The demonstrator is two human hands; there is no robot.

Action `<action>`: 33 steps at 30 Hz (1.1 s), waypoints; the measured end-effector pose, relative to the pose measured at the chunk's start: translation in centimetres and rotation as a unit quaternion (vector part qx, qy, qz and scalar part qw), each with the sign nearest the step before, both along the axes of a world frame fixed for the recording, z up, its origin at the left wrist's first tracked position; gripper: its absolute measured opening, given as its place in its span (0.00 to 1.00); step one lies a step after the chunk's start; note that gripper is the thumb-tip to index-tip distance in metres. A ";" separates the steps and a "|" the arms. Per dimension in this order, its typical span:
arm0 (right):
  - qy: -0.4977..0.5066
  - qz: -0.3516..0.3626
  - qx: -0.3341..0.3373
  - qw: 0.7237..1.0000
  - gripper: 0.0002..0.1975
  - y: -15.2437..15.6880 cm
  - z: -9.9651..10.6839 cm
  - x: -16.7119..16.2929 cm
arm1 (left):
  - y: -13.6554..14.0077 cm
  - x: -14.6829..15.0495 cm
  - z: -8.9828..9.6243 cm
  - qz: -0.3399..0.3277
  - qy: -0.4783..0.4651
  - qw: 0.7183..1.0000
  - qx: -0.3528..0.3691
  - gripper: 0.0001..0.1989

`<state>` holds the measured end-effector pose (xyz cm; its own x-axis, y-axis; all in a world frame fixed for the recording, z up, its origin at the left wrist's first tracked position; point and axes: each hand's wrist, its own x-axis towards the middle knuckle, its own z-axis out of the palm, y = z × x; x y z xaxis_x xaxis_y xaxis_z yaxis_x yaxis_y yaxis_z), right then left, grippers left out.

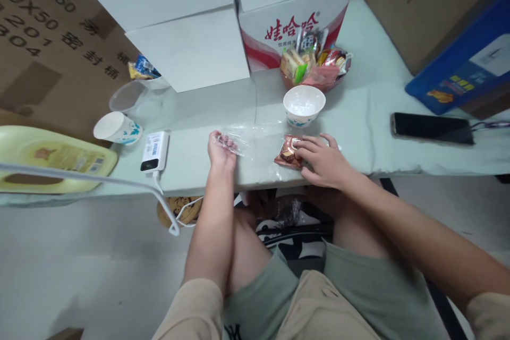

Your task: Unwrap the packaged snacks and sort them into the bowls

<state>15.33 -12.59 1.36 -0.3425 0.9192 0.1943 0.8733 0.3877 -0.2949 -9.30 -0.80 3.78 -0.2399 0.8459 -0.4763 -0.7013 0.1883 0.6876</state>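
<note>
My left hand (223,150) is closed on the edge of a sheet of clear plastic film (251,141) at the table's front part. The film stretches to the right across the tabletop, towards a small brown snack packet (287,153). Over that packet's right side lies my right hand (324,160), fingers spread and fingertips touching it. The packet seems to lie on the film, though the film's right end is hard to make out. Just behind the packet stands a white paper bowl (304,105) with a blue-green pattern.
A basket (287,83) of packaged snacks stands behind the bowl, against white cartons (191,53). On the right lies a black phone (432,128) with a cable. To the left are a power bank (154,151), a tipped paper cup (117,128) and a yellow jug (75,156).
</note>
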 end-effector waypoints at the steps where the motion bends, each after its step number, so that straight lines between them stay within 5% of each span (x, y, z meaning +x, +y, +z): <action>1: -0.004 -0.017 -0.013 1.000 0.15 -0.1 0.4 0.0 | 0.0 -0.1 0.1 0.001 0.000 1.000 0.004 0.12; 5: -0.064 -0.096 -0.017 0.993 0.21 0.7 2.3 -1.6 | -0.2 -0.5 0.8 -0.017 -0.005 1.000 0.020 0.11; 12: -0.129 -0.037 -0.072 0.988 0.16 2.7 4.0 -1.1 | 0.1 -1.3 1.3 -0.027 -0.008 1.000 0.012 0.10; 17: 0.040 -0.036 -0.053 0.997 0.15 1.7 4.8 1.6 | 0.5 -1.6 1.3 -0.031 -0.015 0.999 0.001 0.10; 21: 0.246 -0.048 0.016 0.968 0.19 2.8 6.3 5.3 | 1.0 -1.3 1.3 -0.044 -0.024 0.999 -0.016 0.09; 26: 0.344 -0.186 0.034 0.920 0.20 11.7 9.2 10.0 | 2.0 -0.5 1.3 -0.057 -0.027 0.998 -0.016 0.08; 29: 0.273 -0.153 0.042 0.949 0.26 19.2 10.6 11.8 | 2.8 0.2 1.2 -0.060 -0.025 0.998 -0.013 0.08; 33: 0.061 -0.133 -0.071 0.987 0.30 25.6 11.5 13.6 | 3.6 1.0 1.2 -0.056 -0.023 0.998 -0.026 0.09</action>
